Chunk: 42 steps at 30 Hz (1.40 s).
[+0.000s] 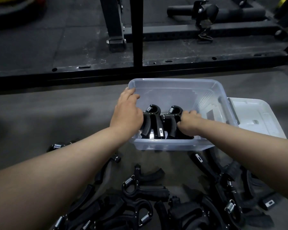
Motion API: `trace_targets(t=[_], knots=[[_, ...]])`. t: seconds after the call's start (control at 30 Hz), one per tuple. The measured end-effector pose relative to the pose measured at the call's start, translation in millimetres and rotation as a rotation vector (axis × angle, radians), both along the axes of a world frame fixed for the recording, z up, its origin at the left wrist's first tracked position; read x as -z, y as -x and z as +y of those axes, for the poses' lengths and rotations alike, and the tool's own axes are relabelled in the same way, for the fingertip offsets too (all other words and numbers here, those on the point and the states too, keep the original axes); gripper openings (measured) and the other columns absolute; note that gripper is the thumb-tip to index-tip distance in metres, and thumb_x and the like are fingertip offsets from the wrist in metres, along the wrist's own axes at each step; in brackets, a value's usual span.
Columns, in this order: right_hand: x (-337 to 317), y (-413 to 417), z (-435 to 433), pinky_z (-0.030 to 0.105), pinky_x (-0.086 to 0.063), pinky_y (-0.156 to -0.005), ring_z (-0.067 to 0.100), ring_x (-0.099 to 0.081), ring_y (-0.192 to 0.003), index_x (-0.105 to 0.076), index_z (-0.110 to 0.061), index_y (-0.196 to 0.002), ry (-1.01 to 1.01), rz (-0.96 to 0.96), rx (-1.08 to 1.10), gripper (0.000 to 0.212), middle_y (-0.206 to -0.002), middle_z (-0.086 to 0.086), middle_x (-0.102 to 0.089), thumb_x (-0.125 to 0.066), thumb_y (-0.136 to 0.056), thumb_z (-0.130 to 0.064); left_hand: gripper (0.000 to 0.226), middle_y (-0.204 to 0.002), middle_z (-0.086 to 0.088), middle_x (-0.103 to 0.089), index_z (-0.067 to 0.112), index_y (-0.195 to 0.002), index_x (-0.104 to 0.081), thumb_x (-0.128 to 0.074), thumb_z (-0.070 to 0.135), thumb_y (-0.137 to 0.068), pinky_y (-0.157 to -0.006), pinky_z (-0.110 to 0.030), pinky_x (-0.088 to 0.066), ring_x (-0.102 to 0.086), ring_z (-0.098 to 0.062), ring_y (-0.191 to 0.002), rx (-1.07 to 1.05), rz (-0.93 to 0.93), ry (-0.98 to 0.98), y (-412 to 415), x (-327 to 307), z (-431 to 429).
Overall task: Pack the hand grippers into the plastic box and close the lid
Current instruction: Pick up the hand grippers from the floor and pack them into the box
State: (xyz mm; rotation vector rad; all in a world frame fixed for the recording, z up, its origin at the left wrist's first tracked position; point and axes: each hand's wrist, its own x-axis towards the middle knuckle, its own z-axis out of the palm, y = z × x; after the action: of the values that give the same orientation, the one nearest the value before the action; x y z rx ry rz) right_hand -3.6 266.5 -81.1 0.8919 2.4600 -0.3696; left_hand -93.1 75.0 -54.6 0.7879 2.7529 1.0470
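A clear plastic box stands on the grey floor ahead of me. Two black hand grippers stand side by side against its near wall. My left hand lies over the box's left rim, its palm against the left hand gripper. Inside the box, my right hand is closed on the handle of the right hand gripper. The box's lid lies flat on the floor, tucked against the box's right side. Several more black hand grippers lie in a loose pile on the floor nearest me.
A black steel rack base runs across the floor just behind the box, with an upright post above it. Dark rubber gym flooring and more black equipment lie beyond. The loose pile spreads under both of my forearms.
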Motion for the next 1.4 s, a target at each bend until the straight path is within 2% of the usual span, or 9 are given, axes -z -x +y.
trace_targets(t=[0.17, 0.27, 0.4, 0.63, 0.77, 0.9, 1.03, 1.23, 1.4], knots=[[-23, 14, -44, 0.047, -0.033, -0.109, 0.038, -0.036, -0.132, -0.036, -0.014, -0.143, 0.172, 0.301, -0.097, 0.050, -0.144, 0.017, -0.036, -0.040, -0.098, -0.038, 0.063, -0.157, 0.002, -0.026, 0.010, -0.144, -0.041, -0.042, 0.001, -0.082, -0.119, -0.029, -0.015, -0.020, -0.012, -0.144, -0.046, -0.061, -0.093, 3, 1, -8], [-30, 27, -80, 0.045, -0.024, -0.116, 0.036, -0.028, -0.141, -0.022, -0.014, -0.153, 0.311, 0.441, -0.171, 0.059, -0.153, 0.017, -0.028, -0.037, -0.101, -0.038, 0.065, -0.159, 0.003, -0.022, 0.011, -0.148, -0.035, -0.042, 0.009, -0.083, -0.120, -0.029, -0.013, -0.017, -0.010, -0.146, -0.003, -0.108, -0.099, 4, 3, -17], [-37, 45, -111, 0.026, -0.006, -0.117, 0.020, -0.009, -0.150, -0.014, -0.012, -0.156, 0.360, 0.663, -0.269, 0.058, -0.163, 0.010, -0.010, -0.035, -0.104, -0.025, 0.054, -0.160, -0.002, -0.019, 0.011, -0.150, -0.028, -0.036, 0.012, -0.097, -0.119, -0.024, -0.006, -0.013, -0.011, -0.147, 0.008, -0.163, -0.077, 6, 5, -34], [-28, 52, -144, 0.042, -0.013, -0.120, 0.034, -0.003, -0.149, 0.005, -0.010, -0.155, 0.311, 0.591, -0.295, 0.069, -0.161, 0.009, 0.023, -0.036, -0.103, -0.027, 0.043, -0.146, -0.008, -0.041, 0.015, -0.138, -0.048, -0.040, 0.024, -0.096, -0.114, -0.036, -0.026, -0.033, -0.025, -0.138, -0.141, -0.201, 0.207, 21, 44, -104], [-28, 51, -141, 0.039, -0.012, -0.120, 0.029, -0.001, -0.150, 0.006, -0.013, -0.156, 0.320, 0.600, -0.298, 0.070, -0.160, 0.004, 0.024, -0.036, -0.101, -0.030, 0.044, -0.125, -0.013, -0.051, 0.016, -0.124, -0.054, -0.054, 0.038, -0.086, -0.100, -0.039, -0.041, -0.047, -0.033, -0.121, -0.033, -0.305, 0.593, 19, 62, -125], [-28, 50, -141, 0.039, -0.011, -0.121, 0.026, 0.002, -0.151, 0.006, -0.013, -0.155, 0.325, 0.603, -0.303, 0.071, -0.161, 0.004, 0.024, -0.036, -0.101, -0.030, 0.079, -0.125, -0.010, -0.043, 0.019, -0.123, -0.044, -0.071, 0.066, -0.066, -0.099, -0.043, -0.041, -0.044, -0.033, -0.119, 0.180, -0.304, 0.805, 9, 65, -134], [-29, 49, -141, 0.035, -0.008, -0.120, 0.024, 0.005, -0.151, 0.005, -0.012, -0.156, 0.326, 0.612, -0.296, 0.071, -0.161, 0.005, 0.023, -0.036, -0.101, -0.029, 0.115, -0.131, -0.011, -0.037, 0.015, -0.133, -0.022, -0.071, 0.079, -0.052, -0.101, -0.047, -0.034, -0.040, -0.033, -0.126, 0.148, -0.259, 1.002, -6, 70, -142], [-29, 49, -141, 0.035, -0.010, -0.119, 0.024, 0.002, -0.151, 0.005, -0.014, -0.156, 0.349, 0.618, -0.286, 0.071, -0.161, 0.002, 0.024, -0.037, -0.101, -0.029, 0.095, -0.127, -0.009, -0.046, 0.009, -0.130, -0.030, -0.066, 0.067, -0.063, -0.098, -0.040, -0.035, -0.045, -0.029, -0.121, 0.209, -0.053, 1.019, -14, 89, -148], [-29, 47, -141, 0.040, -0.016, -0.119, 0.027, -0.003, -0.150, 0.006, -0.016, -0.156, 0.353, 0.609, -0.286, 0.070, -0.161, 0.001, 0.024, -0.036, -0.101, -0.031, 0.076, -0.121, -0.010, -0.041, 0.015, -0.120, -0.047, -0.073, 0.052, -0.060, -0.097, -0.038, -0.043, -0.040, -0.032, -0.119, 0.115, -0.244, 0.836, 2, 76, -136]])
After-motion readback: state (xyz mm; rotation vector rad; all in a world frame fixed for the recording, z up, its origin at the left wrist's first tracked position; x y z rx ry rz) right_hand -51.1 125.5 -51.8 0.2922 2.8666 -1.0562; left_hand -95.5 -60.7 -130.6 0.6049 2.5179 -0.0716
